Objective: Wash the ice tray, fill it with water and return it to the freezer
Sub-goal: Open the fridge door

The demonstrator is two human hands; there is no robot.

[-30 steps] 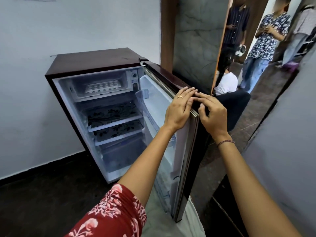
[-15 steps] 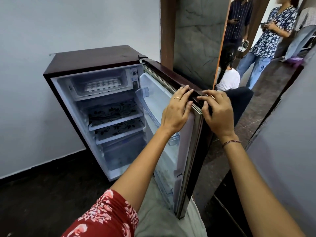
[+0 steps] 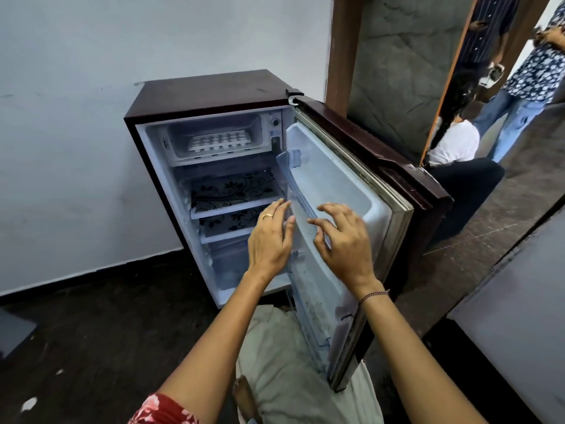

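Barely started here. Up at eleven o'clock from the hands, parked untouched inside the freezer compartment (image 3: 214, 122): ice tray (image 3: 218, 139). Hovering below, left hand (image 3: 270, 240) then right hand (image 3: 342, 243), fingers spread loose, gripping nothing. Standing wide open at three o'clock, fridge door (image 3: 345, 185). Left to do: pulling out, washing, filling, returning

White ice tray (image 3: 217, 139) lying flat in freezer compartment (image 3: 214, 137), top of open fridge (image 3: 211, 96)
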